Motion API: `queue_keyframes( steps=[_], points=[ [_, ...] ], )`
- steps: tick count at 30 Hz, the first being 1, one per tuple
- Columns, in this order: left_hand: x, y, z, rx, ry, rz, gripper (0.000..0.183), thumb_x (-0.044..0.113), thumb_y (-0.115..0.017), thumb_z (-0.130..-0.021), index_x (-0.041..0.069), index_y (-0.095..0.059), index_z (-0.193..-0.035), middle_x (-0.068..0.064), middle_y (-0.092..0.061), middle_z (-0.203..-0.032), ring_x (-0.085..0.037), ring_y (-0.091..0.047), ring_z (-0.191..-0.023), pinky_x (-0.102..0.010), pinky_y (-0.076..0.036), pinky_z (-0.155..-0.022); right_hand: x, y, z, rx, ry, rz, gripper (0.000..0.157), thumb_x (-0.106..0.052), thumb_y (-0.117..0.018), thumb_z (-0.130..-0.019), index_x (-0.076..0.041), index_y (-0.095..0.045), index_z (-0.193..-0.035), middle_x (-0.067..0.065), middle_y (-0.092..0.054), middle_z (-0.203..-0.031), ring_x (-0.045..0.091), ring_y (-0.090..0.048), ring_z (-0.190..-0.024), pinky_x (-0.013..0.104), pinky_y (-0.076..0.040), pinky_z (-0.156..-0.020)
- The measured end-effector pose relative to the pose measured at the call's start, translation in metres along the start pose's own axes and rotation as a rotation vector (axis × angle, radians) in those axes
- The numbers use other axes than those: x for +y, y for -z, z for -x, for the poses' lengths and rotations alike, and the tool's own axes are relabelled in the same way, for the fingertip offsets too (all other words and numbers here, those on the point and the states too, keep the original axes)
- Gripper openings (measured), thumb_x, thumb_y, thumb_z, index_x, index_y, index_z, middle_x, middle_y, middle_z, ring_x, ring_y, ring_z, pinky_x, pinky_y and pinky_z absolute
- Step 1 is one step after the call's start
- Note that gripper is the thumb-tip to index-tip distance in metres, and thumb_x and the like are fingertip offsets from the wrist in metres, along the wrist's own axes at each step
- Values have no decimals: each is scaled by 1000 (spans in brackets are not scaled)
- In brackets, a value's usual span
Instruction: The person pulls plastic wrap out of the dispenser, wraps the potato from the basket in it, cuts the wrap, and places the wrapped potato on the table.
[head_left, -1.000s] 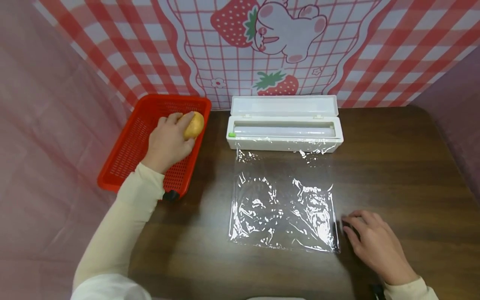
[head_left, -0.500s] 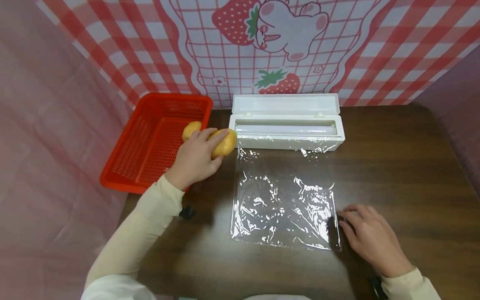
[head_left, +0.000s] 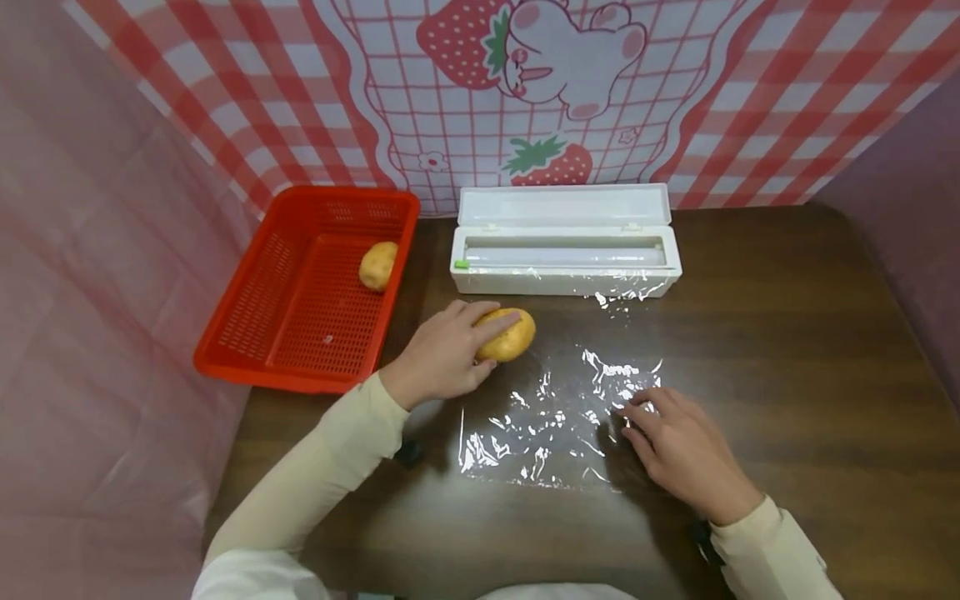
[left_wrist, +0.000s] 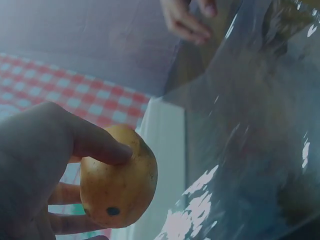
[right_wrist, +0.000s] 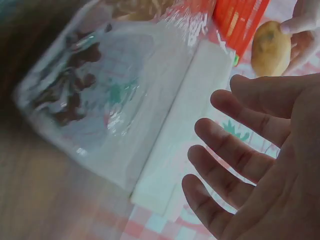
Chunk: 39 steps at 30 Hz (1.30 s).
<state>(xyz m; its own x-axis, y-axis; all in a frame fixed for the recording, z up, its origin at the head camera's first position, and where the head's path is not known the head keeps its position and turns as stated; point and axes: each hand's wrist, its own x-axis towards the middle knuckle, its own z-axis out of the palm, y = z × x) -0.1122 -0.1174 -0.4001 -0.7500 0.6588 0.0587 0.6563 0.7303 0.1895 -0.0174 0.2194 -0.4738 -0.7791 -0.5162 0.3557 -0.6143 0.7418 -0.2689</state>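
Note:
My left hand (head_left: 444,350) grips a yellow potato (head_left: 510,335) over the upper left part of the clear plastic wrap (head_left: 540,433). In the left wrist view the thumb presses the near side of the potato (left_wrist: 120,180), which has a dark spot, and the fingers lie behind it. My right hand (head_left: 678,442) hovers around the right edge of the wrap, holding nothing. The right wrist view shows its fingers (right_wrist: 235,155) loosely extended and spread. From the white wrap box (head_left: 566,283), whose lid stands up, the wrap stretches toward me over the table.
A red plastic basket (head_left: 208,346) stands at the left with another potato (head_left: 378,266) against its right wall. A green slide cutter (head_left: 462,264) sits at the box's left end. Behind the table (head_left: 787,333) hangs a red-and-white checked cloth (head_left: 735,125).
My left hand has lifted the potato out of the basket and carried it right, over the wrap. My right hand has moved left and slightly up, to the wrap's right edge.

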Motion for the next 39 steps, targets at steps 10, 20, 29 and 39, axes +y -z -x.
queue_keyframes(
  steps=[10,20,29,39],
  points=[
    [33,-37,-3,-121,-92,66,74,33,-76,-89,24,-43,-155,-11,-50,-148,-28,-53,-119,-43,-49,-97,-5,-4,-5,-41,27,0,26,-11,-77,-80,-3,-74,-105,13,-65,-105,32,-60,-98,48,-48,-85],
    [56,-66,-6,-146,-194,83,74,37,-75,-90,19,-43,-154,-5,-50,-150,-27,-53,-125,-41,-39,-109,-4,-4,-3,-78,29,5,18,-10,-78,-79,-3,-74,-96,8,-63,-91,29,-60,-87,47,-50,-79],
    [69,-77,-13,-171,-249,75,70,35,-75,-89,19,-48,-151,-2,-50,-150,-24,-51,-125,-38,-42,-106,-24,-9,0,-259,83,23,16,-13,-82,-79,-15,-66,-83,-6,-59,-73,18,-61,-62,41,-51,-58],
    [72,-84,-12,-190,-253,84,71,34,-77,-88,19,-48,-151,-4,-51,-149,-25,-51,-125,-38,-42,-106,-46,-23,0,-314,228,52,30,-25,-85,-75,-16,-57,-73,-5,-56,-66,16,-54,-51,34,-42,-45]
  ],
)
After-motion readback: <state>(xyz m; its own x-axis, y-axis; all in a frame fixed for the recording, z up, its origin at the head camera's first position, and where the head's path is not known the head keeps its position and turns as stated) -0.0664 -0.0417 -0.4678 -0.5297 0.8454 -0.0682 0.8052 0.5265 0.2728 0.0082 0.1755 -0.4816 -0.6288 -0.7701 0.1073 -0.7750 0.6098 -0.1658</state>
